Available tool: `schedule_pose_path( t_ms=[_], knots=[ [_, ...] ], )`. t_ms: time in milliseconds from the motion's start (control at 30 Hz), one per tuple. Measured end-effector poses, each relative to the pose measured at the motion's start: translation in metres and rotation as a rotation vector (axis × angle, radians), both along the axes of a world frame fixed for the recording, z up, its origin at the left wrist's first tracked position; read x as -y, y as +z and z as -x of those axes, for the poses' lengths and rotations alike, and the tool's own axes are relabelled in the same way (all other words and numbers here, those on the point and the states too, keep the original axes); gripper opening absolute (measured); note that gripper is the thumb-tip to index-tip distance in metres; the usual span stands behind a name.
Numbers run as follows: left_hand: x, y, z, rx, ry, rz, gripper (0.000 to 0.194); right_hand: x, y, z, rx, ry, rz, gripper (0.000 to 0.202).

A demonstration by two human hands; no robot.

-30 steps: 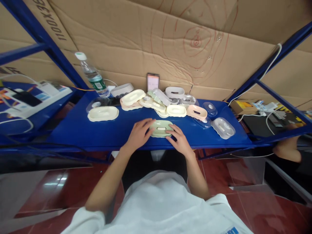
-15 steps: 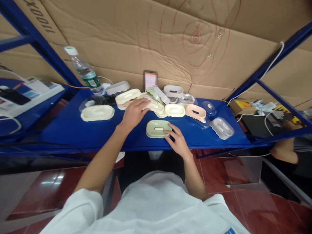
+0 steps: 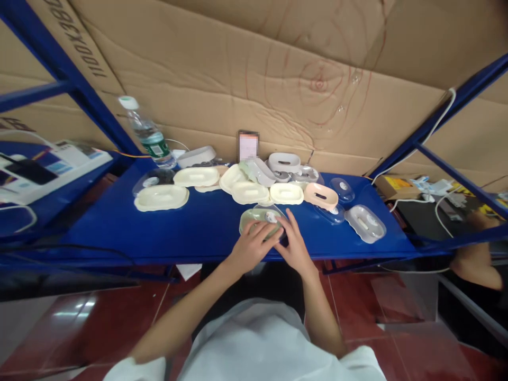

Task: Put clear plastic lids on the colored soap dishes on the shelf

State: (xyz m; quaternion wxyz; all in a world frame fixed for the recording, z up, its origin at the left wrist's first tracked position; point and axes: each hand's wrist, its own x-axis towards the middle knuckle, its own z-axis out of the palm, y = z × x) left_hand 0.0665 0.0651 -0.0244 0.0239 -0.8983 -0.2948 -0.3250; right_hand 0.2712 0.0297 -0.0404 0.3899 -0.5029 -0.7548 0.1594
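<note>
Align the lid [image 3: 271, 216] squarely with the green dish [image 3: 248, 217]; your right hand [image 3: 296, 244] has fingers apart; your left hand's [image 3: 254, 244] grip is unclear.

Pale green dish [image 3: 253, 215], blue tabletop [image 3: 198, 233]

Walled beyond the left hand [image 3: 254, 243] with creased tan cardboard [image 3: 178, 69], and marked with faint red rings [image 3: 319, 83] beyond the right hand [image 3: 296, 251]. Framed well out to either side of both hands by blue posts [image 3: 85, 98], and furnished beneath them with a blue table [image 3: 206, 233]. Floored below in glossy red tiles [image 3: 123, 317], catching pale glare [image 3: 77, 309] left of the left hand.
</note>
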Motion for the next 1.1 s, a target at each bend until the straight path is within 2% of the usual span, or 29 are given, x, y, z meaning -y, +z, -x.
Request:
schedule_pose_path(
  t_ms=[133,233,333,400,533,667,733,867,967,1100],
  knots=[
    [-0.005,0.001,0.016,-0.012,-0.019,0.026,0.046,-0.002,-0.001,-0.001,-0.017,-0.009,-0.014,0.065],
    [-0.009,0.002,0.043,0.037,0.067,0.105,0.059,-0.003,0.000,0.000,-0.013,0.002,0.013,0.066],
    [-0.012,-0.003,0.066,0.050,0.105,0.215,0.069,-0.002,0.001,0.001,0.022,0.031,0.058,0.066],
    [-0.013,-0.009,0.075,0.072,0.074,0.288,0.064,0.000,0.003,0.002,0.036,0.033,0.063,0.060],
    [-0.012,-0.016,0.079,0.201,0.060,0.371,0.048,0.001,0.006,0.000,0.056,0.070,0.017,0.045],
    [-0.010,-0.016,0.079,0.240,0.073,0.433,0.066,-0.001,0.010,-0.002,0.047,0.158,0.027,0.043],
    [-0.010,-0.017,0.080,0.235,0.062,0.423,0.065,-0.001,0.011,-0.001,0.032,0.179,0.034,0.043],
    [-0.009,-0.023,0.080,0.304,0.072,0.413,0.053,0.000,0.010,0.000,0.073,0.146,0.014,0.044],
    [-0.009,-0.025,0.079,0.355,0.070,0.407,0.045,0.000,0.009,0.002,0.115,0.111,-0.001,0.054],
    [-0.008,-0.023,0.079,0.325,0.063,0.437,0.038,0.001,0.006,0.003,0.131,0.091,-0.007,0.053]
  ],
)
